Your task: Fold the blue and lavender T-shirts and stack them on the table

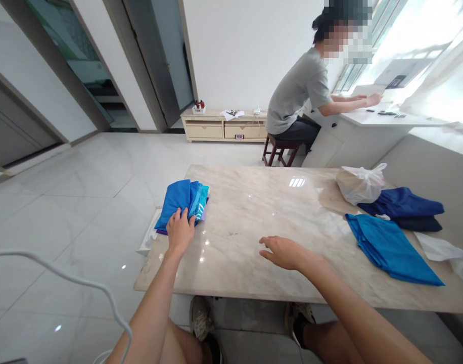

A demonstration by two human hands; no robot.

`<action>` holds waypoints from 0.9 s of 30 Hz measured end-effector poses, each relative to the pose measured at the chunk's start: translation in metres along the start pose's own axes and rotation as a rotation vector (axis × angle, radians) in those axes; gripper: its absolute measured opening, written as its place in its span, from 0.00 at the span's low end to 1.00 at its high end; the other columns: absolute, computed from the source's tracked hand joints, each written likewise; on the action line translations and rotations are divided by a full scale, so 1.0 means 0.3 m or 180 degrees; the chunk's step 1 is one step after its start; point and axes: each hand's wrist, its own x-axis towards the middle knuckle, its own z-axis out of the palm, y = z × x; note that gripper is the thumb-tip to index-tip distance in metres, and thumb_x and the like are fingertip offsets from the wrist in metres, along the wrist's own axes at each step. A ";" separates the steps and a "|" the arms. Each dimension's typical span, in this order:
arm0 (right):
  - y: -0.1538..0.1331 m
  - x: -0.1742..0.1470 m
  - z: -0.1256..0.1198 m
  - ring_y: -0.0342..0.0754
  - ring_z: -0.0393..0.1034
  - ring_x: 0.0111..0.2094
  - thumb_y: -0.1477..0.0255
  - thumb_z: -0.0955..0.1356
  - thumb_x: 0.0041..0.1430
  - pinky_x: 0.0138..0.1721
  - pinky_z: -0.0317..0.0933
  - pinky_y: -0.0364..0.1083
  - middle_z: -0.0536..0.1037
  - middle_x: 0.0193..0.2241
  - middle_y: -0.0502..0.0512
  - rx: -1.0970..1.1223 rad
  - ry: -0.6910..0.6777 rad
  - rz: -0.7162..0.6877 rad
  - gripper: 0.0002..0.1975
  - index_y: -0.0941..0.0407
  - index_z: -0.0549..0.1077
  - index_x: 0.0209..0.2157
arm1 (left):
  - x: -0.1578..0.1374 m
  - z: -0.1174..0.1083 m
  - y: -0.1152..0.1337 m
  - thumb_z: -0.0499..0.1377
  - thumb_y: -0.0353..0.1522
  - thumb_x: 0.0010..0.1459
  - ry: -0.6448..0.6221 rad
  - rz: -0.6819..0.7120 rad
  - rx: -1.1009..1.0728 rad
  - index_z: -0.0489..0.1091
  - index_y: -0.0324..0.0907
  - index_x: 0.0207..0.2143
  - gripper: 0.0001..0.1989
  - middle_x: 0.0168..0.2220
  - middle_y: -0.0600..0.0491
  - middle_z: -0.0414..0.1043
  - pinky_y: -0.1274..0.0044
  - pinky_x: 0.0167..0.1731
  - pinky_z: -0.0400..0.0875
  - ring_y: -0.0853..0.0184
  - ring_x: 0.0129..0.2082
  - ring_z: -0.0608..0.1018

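At the left edge of the shiny beige stone-look tabletop (235, 273), a flat pile of folded blue cloth (174, 202) is partly covered by the person's left hand (180, 233). Some white letters on the pile are partly hidden, so the word can't be read. The pile also hides a bit of the edge, and it is hard to tell if it pokes out past it. Lower down beside that edge, a white box (146, 238) is half hidden. Near the far right corner, a knotted thin white plastic bag (358, 184) sits with its insides hard to see. A dark blue cloth (404, 202) covers most of a nearly black cloth (423, 223).

The pile is right under the left hand, which is not clenched: its fingers lie spread and a little bent on the pile's near right part. The right hand (282, 252) is well apart from the pile. It is loose and holds nothing, over the middle of the tabletop, and I can't tell if it touches.

The pile looks neat, with bright blue on top, lighter blue layers fanned out on the right, and purple peeking out below. A smooth teal-blue folded cloth (392, 247) lies toward the right edge.
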 end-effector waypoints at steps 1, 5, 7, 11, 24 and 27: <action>0.000 0.000 -0.002 0.63 0.78 0.60 0.62 0.63 0.75 0.58 0.70 0.54 0.81 0.60 0.68 -0.0003 -0.0066 0.0003 0.24 0.57 0.77 0.64 | 0.010 0.004 0.000 0.49 0.40 0.77 0.0047 -0.0018 -0.0063 0.71 0.35 0.70 0.29 0.72 0.33 0.66 0.54 0.68 0.66 0.42 0.70 0.70; 0.015 -0.003 0.001 0.64 0.78 0.60 0.62 0.63 0.75 0.58 0.70 0.55 0.81 0.60 0.71 0.0024 -0.0204 0.0000 0.24 0.59 0.77 0.64 | 0.046 0.026 -0.002 0.48 0.38 0.76 0.0290 -0.0186 -0.0402 0.76 0.32 0.63 0.27 0.66 0.33 0.74 0.56 0.65 0.70 0.44 0.66 0.74; 0.028 -0.004 0.007 0.65 0.78 0.59 0.62 0.63 0.75 0.58 0.70 0.55 0.81 0.59 0.71 0.0045 -0.0199 -0.0021 0.25 0.60 0.77 0.63 | 0.061 0.035 -0.004 0.47 0.38 0.75 0.0365 -0.0336 -0.0631 0.77 0.33 0.61 0.26 0.65 0.33 0.75 0.56 0.64 0.70 0.44 0.65 0.74; 0.059 -0.006 0.021 0.64 0.80 0.56 0.60 0.64 0.75 0.56 0.70 0.55 0.83 0.56 0.70 0.0114 -0.0152 0.0010 0.25 0.58 0.78 0.63 | 0.082 0.042 -0.014 0.50 0.38 0.75 0.0543 -0.0793 -0.0973 0.78 0.37 0.58 0.23 0.63 0.33 0.76 0.54 0.65 0.69 0.43 0.65 0.74; 0.086 0.009 0.062 0.61 0.81 0.53 0.57 0.65 0.75 0.54 0.69 0.53 0.84 0.53 0.68 0.0122 -0.0049 0.0062 0.24 0.56 0.79 0.61 | 0.079 0.056 -0.086 0.66 0.35 0.63 0.0415 -0.1150 -0.1412 0.77 0.39 0.50 0.15 0.44 0.44 0.83 0.65 0.52 0.75 0.54 0.47 0.83; 0.086 0.009 0.062 0.61 0.81 0.54 0.57 0.65 0.75 0.54 0.69 0.53 0.84 0.53 0.68 0.0105 -0.0078 0.0058 0.24 0.56 0.79 0.61 | 0.083 0.064 -0.094 0.65 0.36 0.63 0.0336 -0.1253 -0.1554 0.80 0.41 0.44 0.10 0.38 0.46 0.84 0.66 0.47 0.76 0.53 0.42 0.83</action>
